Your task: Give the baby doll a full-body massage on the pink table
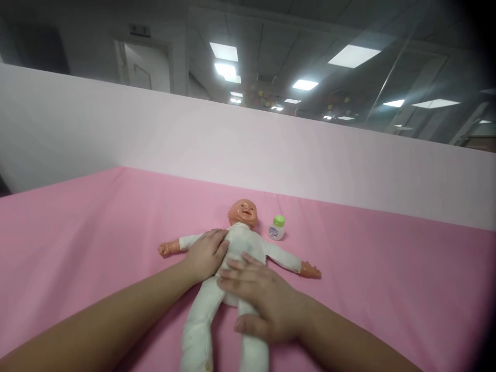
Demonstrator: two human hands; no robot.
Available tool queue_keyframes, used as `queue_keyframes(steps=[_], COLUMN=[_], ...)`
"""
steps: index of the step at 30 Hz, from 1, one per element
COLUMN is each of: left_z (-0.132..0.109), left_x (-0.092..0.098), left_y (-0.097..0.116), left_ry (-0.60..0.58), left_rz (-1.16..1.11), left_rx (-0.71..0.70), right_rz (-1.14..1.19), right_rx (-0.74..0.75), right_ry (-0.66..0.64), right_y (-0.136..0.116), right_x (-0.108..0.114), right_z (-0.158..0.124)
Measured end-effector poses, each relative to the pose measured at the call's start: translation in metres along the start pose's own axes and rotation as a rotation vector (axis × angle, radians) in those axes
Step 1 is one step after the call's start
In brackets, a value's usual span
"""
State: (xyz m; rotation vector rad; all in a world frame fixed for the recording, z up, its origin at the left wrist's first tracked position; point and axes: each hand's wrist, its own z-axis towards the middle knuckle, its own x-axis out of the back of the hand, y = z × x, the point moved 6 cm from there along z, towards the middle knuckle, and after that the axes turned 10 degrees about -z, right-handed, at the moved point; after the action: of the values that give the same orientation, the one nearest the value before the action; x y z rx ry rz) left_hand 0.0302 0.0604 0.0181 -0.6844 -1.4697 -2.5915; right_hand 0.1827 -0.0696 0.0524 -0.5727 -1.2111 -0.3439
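A baby doll (242,240) with a white cloth body and a plastic head lies on its back, its arms spread out to both sides. My left hand (207,253) rests along the side of its chest, near the doll's shoulder, with the fingers extended. Across the doll's lower belly and hip lies my right hand (267,297), flat with its fingers stretched out and slightly apart. Neither hand grips anything. Beside the doll's head stands a small clear bottle (276,229) with a green cap and a printed label. My right hand covers part of the doll's belly and upper leg.
Under the doll spreads a pink sheet (368,268) with a few soft creases. A pale low wall (271,155) runs along the back. Above it, a glass pane (310,62) shows ceiling lights, and a white door (145,67) is at the upper left.
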Motion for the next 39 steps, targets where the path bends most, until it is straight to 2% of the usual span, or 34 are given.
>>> queue_keyframes(steps=[6, 9, 13, 19, 23, 25, 28, 29, 31, 34, 39], left_z=[0.000, 0.001, -0.001, -0.013, -0.026, -0.039, -0.069, -0.078, -0.088, -0.083, -0.045], left_x=[0.001, 0.000, -0.001, -0.002, -0.001, -0.007, -0.026, -0.030, -0.034, -0.034, -0.022], left_y=[-0.002, -0.002, 0.005, 0.026, 0.054, 0.074, 0.106, 0.115, 0.129, 0.128, 0.088], left_ry=[-0.008, -0.013, -0.051, -0.183, -0.218, -0.324, -0.681, -0.754, -0.817, -0.782, -0.532], left_rz=[-0.121, -0.151, -0.090, 0.044, 0.079, -0.033, -0.230, -0.267, -0.298, -0.278, -0.276], left_rx=[0.054, 0.070, 0.051, 0.041, -0.048, -0.115, -0.156, -0.180, -0.240, -0.268, -0.171], right_rz=[-0.001, 0.018, 0.024, -0.041, -0.051, -0.057, -0.057, -0.057, -0.056, -0.056, -0.061], right_rx=[-0.300, -0.445, -0.547, -0.599, -0.626, -0.628, -0.621, -0.621, -0.622, -0.625, -0.607], right_ry=[0.074, 0.153, 0.277, 0.295, 0.309, 0.311, 0.306, 0.306, 0.306, 0.294, 0.268], right_y=[0.078, 0.102, 0.106, 0.098, 0.097, 0.098, 0.101, 0.102, 0.104, 0.104, 0.101], right_x=[-0.011, -0.013, -0.006, 0.003, 0.003, 0.002, 0.000, -0.001, -0.001, -0.002, -0.001], right_z=[-0.003, -0.007, -0.012, -0.023, -0.022, -0.020, -0.019, -0.019, -0.020, -0.020, -0.017])
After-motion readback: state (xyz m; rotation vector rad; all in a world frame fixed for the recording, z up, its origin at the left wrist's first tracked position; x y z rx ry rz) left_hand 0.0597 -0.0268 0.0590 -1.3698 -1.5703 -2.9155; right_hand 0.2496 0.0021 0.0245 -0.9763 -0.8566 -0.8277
